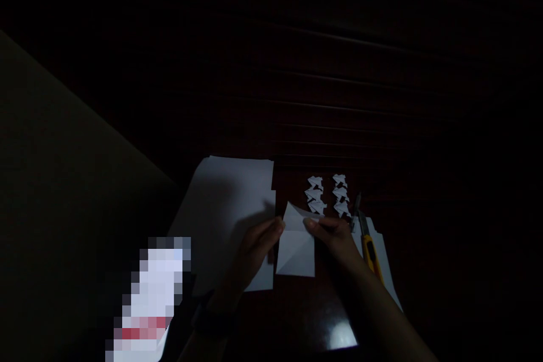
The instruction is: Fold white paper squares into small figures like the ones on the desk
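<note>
The dark table [305, 311] spreads under everything, dimly lit. Taking the held paper as the clock's centre, a large stack of white paper [229, 192] lies towards nine o'clock, and a smaller paper pile [385, 263] at three. The left hand [258, 243] pinches the creased sheet [297, 251] at its ten o'clock edge; the right hand [337, 237] grips it at two, thumb on top (the fingers beneath are hidden). The sheet is in front of the person, between both hands, its top corner peaked. At three o'clock a yellow cutter [370, 251] lies on the smaller pile; at one stand two columns of small folded paper shapes [315, 195]. In this gloom a crease could land off-line, a loosened pinch could let the corner spring open, and a straying right forearm could nudge the cutter.
</note>
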`<state>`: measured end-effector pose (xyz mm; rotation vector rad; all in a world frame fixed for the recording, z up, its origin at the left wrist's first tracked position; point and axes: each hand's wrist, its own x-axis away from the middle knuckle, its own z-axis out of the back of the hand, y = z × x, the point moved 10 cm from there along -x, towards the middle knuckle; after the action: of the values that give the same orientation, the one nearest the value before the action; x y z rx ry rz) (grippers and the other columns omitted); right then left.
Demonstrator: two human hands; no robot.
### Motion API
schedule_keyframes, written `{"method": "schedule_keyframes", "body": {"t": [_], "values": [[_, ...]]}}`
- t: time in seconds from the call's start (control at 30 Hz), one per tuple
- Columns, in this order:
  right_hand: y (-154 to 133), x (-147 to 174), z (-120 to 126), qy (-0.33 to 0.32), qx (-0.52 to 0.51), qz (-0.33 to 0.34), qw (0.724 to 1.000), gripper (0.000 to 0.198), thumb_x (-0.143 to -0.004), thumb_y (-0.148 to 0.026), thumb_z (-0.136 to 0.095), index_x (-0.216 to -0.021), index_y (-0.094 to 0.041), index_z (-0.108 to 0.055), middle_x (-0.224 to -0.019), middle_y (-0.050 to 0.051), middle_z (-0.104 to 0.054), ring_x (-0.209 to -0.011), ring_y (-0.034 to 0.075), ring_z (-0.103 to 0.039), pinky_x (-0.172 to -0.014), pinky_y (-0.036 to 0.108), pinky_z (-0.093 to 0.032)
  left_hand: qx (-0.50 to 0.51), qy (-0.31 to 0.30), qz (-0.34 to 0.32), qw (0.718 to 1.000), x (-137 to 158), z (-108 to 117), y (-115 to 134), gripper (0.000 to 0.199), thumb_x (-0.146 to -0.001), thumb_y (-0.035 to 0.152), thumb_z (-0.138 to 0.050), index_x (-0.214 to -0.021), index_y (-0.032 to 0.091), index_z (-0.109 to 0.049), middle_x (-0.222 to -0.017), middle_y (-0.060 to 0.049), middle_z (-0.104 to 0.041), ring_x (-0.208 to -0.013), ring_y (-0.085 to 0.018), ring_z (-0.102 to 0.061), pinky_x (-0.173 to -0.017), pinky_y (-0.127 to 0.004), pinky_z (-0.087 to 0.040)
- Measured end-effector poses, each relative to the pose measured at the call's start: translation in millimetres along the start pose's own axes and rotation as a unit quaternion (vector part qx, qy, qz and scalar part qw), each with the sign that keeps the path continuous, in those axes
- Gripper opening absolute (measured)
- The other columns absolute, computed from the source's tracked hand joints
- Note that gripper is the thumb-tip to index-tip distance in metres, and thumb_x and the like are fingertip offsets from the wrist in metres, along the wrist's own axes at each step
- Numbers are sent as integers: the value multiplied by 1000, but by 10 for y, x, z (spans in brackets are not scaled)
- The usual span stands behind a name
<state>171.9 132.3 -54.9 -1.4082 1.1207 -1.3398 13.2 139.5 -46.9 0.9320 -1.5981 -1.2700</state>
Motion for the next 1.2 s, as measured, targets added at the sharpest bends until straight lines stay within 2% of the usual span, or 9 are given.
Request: {"method": "schedule_keyframes", "body": {"t": [0.1,0.27,0.47,0.63,0.83,1.0,1.2], "values": [[16,6,25,18,10,-10,1000,25,-76,-39,-66,-70,-15,-70,-66,1,-66,-59,14,-56,-54,24,-41,-54,35,-46,997,6,32,112,26,-80,33,-60,-98,16,-69,-86,-5,-70,-77,-18,-64,-67,-25,-50],[8,14,-17,-2,26,-16,1000,30,-75,-40,-66,-61,-14,-66,-60,0,-61,-55,12,-51,-51,22,-36,-88,114,-36,989,-7,186,2,22,-77,33,-64,-90,17,-72,-88,-5,-73,-80,-21,-67,-70,-27,-53],[41,14,-35,-3,33,-20,999,36,-78,-44,-61,-58,-14,-63,-56,-1,-56,-52,11,-47,-50,23,-34,-91,137,-47,985,-7,250,-30,25,-74,33,-67,-93,18,-72,-91,-6,-74,-82,-22,-68,-70,-29,-55],[22,19,-82,-5,67,-3,998,39,-78,-45,-60,-55,-14,-61,-52,-2,-52,-49,10,-42,-47,22,-29,-91,175,-18,980,25,281,-69,28,-72,35,-68,-94,18,-72,-90,-5,-74,-80,-22,-69,-66,-27,-56],[-118,52,-132,-11,124,36,992,39,-84,-45,-53,-64,-14,-66,-60,-1,-60,-56,13,-50,-51,22,-35,-43,161,6,986,13,211,-86,30,-73,35,-68,-97,17,-70,-90,-6,-74,-77,-23,-70,-63,-27,-57],[-226,56,14,60,130,62,988,32,-82,-44,-55,-77,-16,-69,-73,2,-66,-68,17,-57,-61,24,-42,-33,153,16,988,-17,218,-137,27,-73,35,-68,-91,16,-71,-88,-6,-74,-76,-23,-70,-62,-27,-57],[-113,4,120,88,108,49,989,36,-79,-45,-59,-59,-15,-62,-57,0,-58,-57,14,-51,-54,24,-38,-18,127,-1,992,-14,177,-84,31,-74,33,-67,-102,19,-69,-98,-5,-73,-87,-23,-68,-73,-29,-56]]}}
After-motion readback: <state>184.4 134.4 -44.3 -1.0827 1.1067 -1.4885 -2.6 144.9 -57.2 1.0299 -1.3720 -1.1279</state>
